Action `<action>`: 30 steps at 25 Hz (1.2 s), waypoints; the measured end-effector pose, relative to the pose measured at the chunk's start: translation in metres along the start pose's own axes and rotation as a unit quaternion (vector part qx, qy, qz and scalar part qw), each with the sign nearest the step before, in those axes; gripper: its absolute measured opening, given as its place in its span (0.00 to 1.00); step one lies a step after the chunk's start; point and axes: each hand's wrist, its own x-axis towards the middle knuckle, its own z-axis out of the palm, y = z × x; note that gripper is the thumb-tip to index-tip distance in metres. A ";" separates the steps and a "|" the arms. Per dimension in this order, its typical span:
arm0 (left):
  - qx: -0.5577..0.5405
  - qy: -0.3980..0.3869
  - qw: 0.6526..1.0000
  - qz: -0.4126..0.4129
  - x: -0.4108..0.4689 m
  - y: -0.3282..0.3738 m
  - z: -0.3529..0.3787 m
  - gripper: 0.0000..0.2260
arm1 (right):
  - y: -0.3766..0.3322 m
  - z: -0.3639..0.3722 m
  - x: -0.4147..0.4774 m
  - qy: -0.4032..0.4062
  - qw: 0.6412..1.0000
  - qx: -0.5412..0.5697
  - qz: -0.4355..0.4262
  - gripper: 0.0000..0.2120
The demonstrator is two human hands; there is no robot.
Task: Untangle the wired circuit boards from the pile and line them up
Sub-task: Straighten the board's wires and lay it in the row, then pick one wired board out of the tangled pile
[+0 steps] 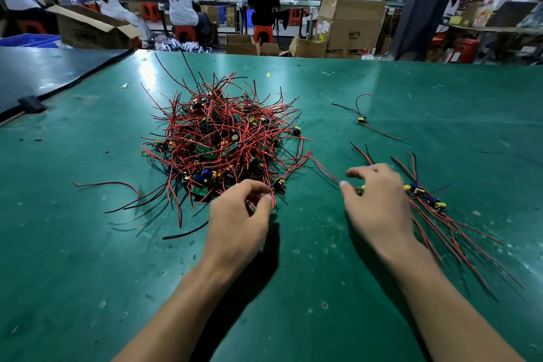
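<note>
A tangled pile (223, 138) of small green circuit boards with red and black wires lies in the middle of the green table (293, 288). My left hand (238, 214) is at the pile's near edge and pinches red wires between thumb and fingers. My right hand (379, 203) is to the right, fingers curled over a small board (360, 189) whose red wire runs back toward the pile. Just right of that hand lie a few separated boards (426, 198) side by side, their wires trailing toward me. One more wired board (362, 119) lies alone farther back.
A dark mat (44, 73) overlaps the table's far left corner. Beyond the far edge stand cardboard boxes (349, 23), red stools and several seated or standing workers at other benches. A blue crate (32, 40) sits at the far left.
</note>
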 end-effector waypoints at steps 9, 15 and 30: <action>0.159 -0.038 0.986 0.026 0.001 -0.009 0.005 0.19 | 0.008 0.028 0.003 -0.119 0.984 -0.065 -0.119 0.16; 0.176 -0.053 0.982 0.046 0.001 -0.008 0.005 0.15 | 0.013 0.026 0.009 -0.117 0.983 -0.139 -0.030 0.23; 0.268 -0.047 0.959 0.084 -0.003 -0.001 0.001 0.16 | 0.020 0.014 0.011 -0.045 0.997 0.058 0.002 0.10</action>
